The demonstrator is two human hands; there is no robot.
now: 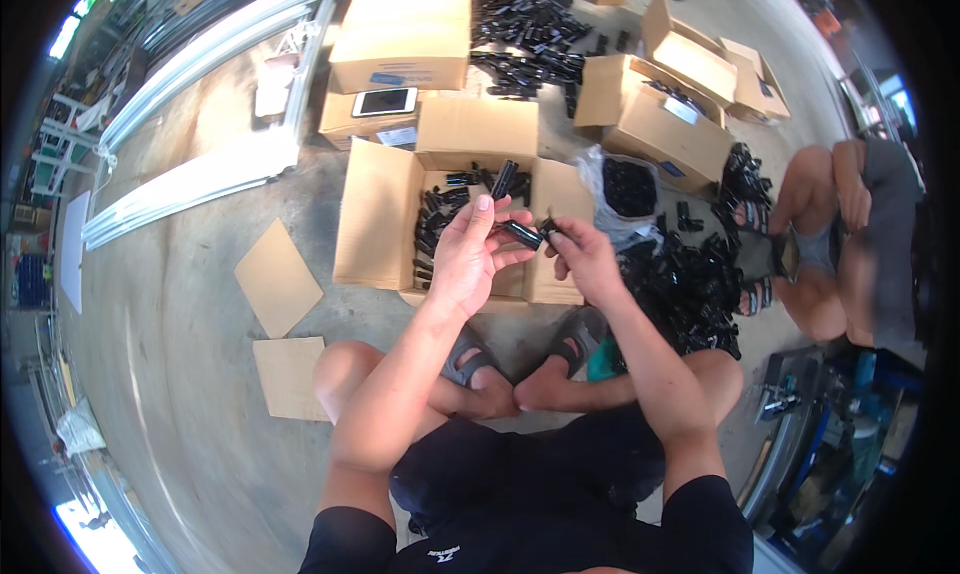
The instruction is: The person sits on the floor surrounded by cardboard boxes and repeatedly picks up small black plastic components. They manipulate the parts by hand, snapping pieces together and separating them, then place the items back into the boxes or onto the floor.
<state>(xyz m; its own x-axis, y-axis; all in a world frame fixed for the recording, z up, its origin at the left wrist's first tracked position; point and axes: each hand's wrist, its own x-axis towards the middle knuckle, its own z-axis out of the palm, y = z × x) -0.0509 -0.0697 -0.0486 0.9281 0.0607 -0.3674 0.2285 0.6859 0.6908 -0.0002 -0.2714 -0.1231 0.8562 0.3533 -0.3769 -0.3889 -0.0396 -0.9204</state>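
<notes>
The left hand (pixel 466 259) holds a black tube (pixel 522 235) in its fingers, and another black tube (pixel 504 179) sticks up by its thumb. The right hand (pixel 588 259) pinches a small black bit (pixel 548 227) right by the first tube's end — all above an open box (pixel 375 214) with black parts inside. A black pile (pixel 685 289) lies to the right — near another person (pixel 885 224).

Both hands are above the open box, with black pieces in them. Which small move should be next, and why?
Perhaps the right hand should ease its small black piece toward the end of the black part in the left hand: the two lie close together, though whether they touch is unclear.
</notes>
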